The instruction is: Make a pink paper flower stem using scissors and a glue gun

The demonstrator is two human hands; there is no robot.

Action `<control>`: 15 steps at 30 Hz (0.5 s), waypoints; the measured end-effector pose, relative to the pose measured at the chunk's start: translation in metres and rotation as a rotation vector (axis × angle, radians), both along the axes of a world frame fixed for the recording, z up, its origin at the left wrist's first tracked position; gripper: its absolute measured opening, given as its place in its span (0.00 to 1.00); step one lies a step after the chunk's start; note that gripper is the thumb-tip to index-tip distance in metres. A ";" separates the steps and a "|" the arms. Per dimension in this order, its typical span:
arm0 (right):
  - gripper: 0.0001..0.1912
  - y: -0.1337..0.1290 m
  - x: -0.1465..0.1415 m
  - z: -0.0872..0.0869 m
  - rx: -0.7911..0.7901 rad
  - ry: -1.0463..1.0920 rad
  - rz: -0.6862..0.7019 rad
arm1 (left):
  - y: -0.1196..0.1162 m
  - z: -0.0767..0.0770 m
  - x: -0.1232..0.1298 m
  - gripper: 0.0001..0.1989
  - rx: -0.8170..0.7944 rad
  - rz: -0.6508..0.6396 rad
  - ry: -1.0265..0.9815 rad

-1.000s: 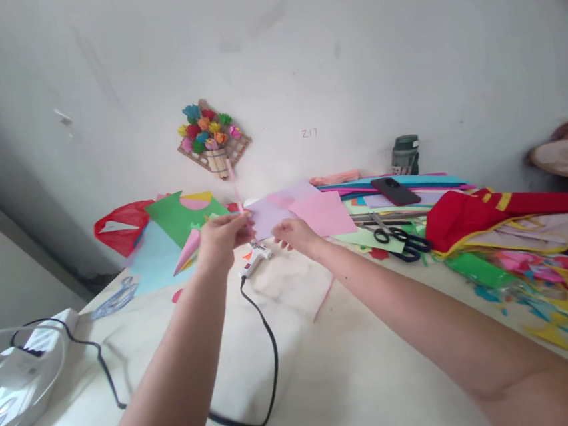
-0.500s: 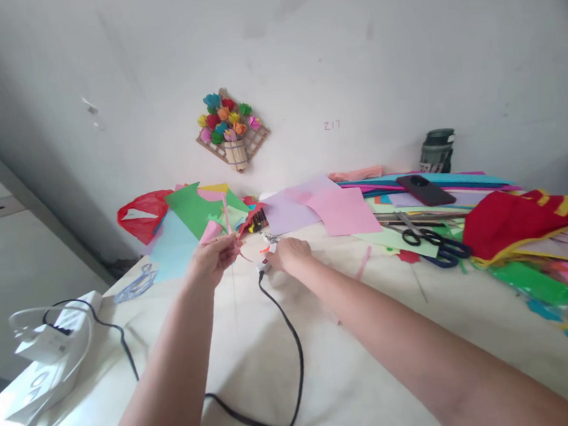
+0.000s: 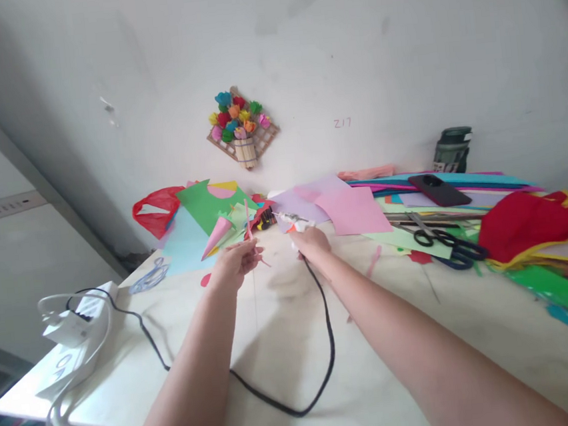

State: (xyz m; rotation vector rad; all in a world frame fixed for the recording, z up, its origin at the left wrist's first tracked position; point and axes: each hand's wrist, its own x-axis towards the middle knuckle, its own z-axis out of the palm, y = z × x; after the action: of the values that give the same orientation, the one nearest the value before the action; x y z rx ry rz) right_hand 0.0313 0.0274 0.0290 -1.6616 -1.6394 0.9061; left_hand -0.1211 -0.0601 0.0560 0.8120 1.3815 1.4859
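Pinched in the fingers of my left hand [image 3: 238, 261] is a thin pink paper strip [image 3: 248, 218], with one end standing up and the other trailing to the right. My right hand [image 3: 313, 242] is wrapped round a white hot glue gun [image 3: 301, 223] with an orange trigger. Its nozzle points left, towards the strip but apart from it. From the gun's handle a black cord [image 3: 330, 332] loops across the table and passes under my left forearm. A pink paper cone [image 3: 218, 235] lies just beyond my left hand.
Coloured paper sheets [image 3: 354, 211] line the back of the table [image 3: 287, 346]. To the right are scissors [image 3: 450, 240], a phone [image 3: 439, 189], a bottle [image 3: 453, 150] and a red-yellow cloth [image 3: 531, 223]. A power strip [image 3: 99, 301] stands at the left edge. Paper flowers [image 3: 237, 117] hang on the wall.
My right hand has gripped the glue gun and raised it from the table, its nozzle now towards the left. My left hand still holds the pink strip. The view has turned slightly left.
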 end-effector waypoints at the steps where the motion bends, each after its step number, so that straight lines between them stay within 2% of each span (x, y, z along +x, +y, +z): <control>1: 0.17 0.000 0.007 0.002 -0.016 0.135 -0.028 | 0.000 0.001 0.003 0.12 -0.009 -0.008 -0.005; 4: 0.14 -0.006 0.028 0.011 -0.017 0.529 -0.093 | 0.000 0.000 0.015 0.13 -0.060 -0.075 0.020; 7: 0.13 -0.015 0.052 0.017 0.032 0.780 -0.031 | 0.003 -0.008 0.029 0.15 -0.130 -0.222 0.104; 10: 0.10 -0.021 0.077 0.015 0.035 0.821 0.021 | 0.008 -0.019 0.042 0.17 -0.183 -0.386 0.192; 15: 0.09 -0.025 0.103 0.004 0.131 0.765 -0.076 | 0.017 -0.028 0.061 0.19 -0.233 -0.606 0.437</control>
State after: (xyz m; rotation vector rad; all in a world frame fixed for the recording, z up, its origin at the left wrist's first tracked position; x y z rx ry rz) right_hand 0.1344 0.0025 0.0329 -1.0719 -1.0701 1.1745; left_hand -0.0600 -0.0426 0.0279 1.3101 1.4089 0.6907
